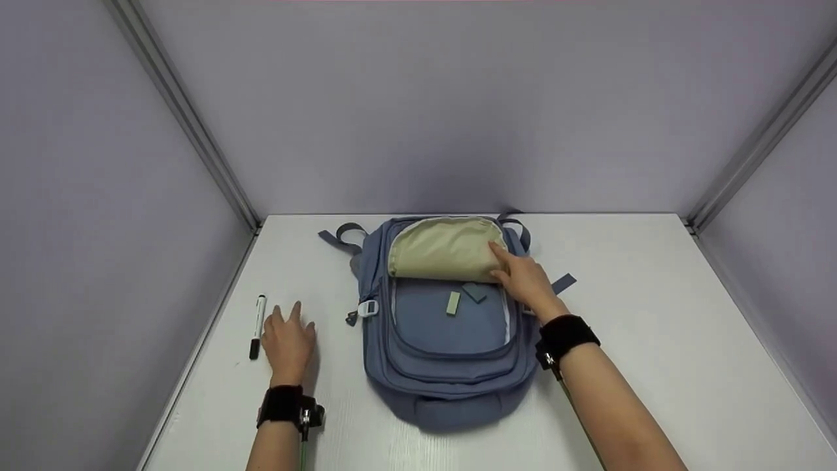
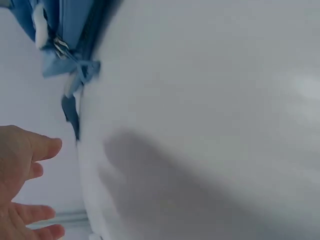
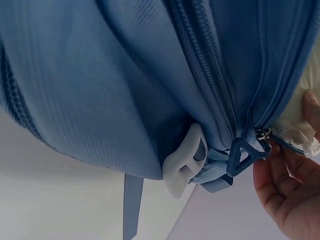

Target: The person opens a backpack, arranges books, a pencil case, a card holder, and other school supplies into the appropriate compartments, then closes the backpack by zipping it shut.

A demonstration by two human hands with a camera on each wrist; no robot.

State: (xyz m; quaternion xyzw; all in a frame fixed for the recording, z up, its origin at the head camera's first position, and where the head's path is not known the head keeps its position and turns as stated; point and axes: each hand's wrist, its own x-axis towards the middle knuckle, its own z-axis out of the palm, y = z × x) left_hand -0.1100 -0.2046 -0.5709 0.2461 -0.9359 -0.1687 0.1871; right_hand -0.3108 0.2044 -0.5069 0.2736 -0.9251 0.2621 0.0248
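Observation:
A blue backpack (image 1: 451,386) lies on the table with its front pocket unzipped and the cream-lined flap (image 1: 444,248) folded back. At the flap's right edge, my right hand (image 1: 523,278) pinches it beside the zipper; the right wrist view shows fingers curled by the triangular zipper pull (image 3: 242,157) and a fingertip on the cream lining (image 3: 295,110). A small pale-green block (image 1: 452,303) and a dark green block (image 1: 475,292) rest in the opened pocket. Fingers spread, my left hand (image 1: 288,343) is just right of a black-capped white marker (image 1: 258,327).
Straps (image 1: 340,239) stick out from the backpack's upper left, and another strap end (image 1: 563,282) lies to its right. White side buckles (image 1: 368,308) flank the bag. Grey-white panels (image 1: 418,118) enclose the white table (image 1: 654,314) at the back and both sides.

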